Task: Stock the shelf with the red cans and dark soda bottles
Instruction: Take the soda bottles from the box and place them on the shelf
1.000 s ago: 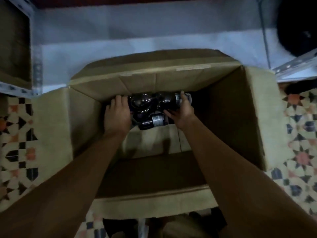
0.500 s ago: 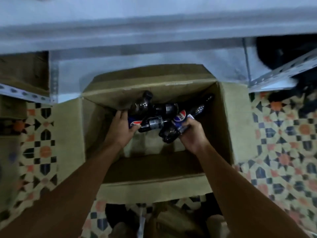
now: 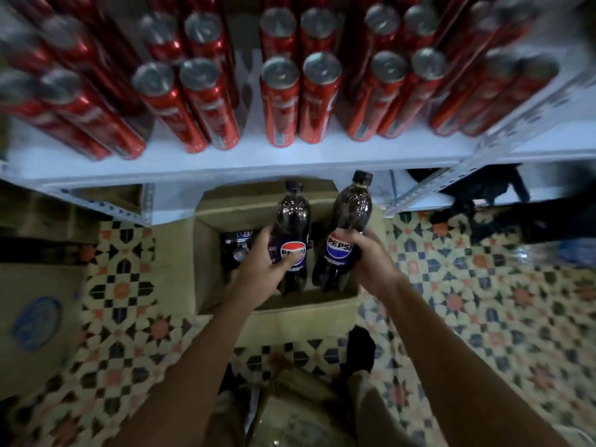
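**Lifting two dark soda bottles out of the box toward the shelf**

Gripping one bottle apiece, both hands are working above the open cardboard box (image 3: 206,253). The left hand (image 3: 261,262) is wrapping its grip round the label of the left bottle (image 3: 292,221), thumb lying across the logo; the right hand (image 3: 371,256) is clasping the right bottle (image 3: 350,214) at its label too. Both bottles are standing roughly upright, caps pointing toward the shelf edge.

By the look of it, the carrying step is under way and the placing is not yet done. More bottles (image 3: 237,245) are lying in the box's far left corner. The white shelf (image 3: 258,159) above is carrying paired rows of red cans (image 3: 280,101) right up near its front edge, so the next move is calling for a free spot, which is not showing here; the cans are standing in the way of any careless push. Patterned floor tiles (image 3: 483,285) are surrounding the box.
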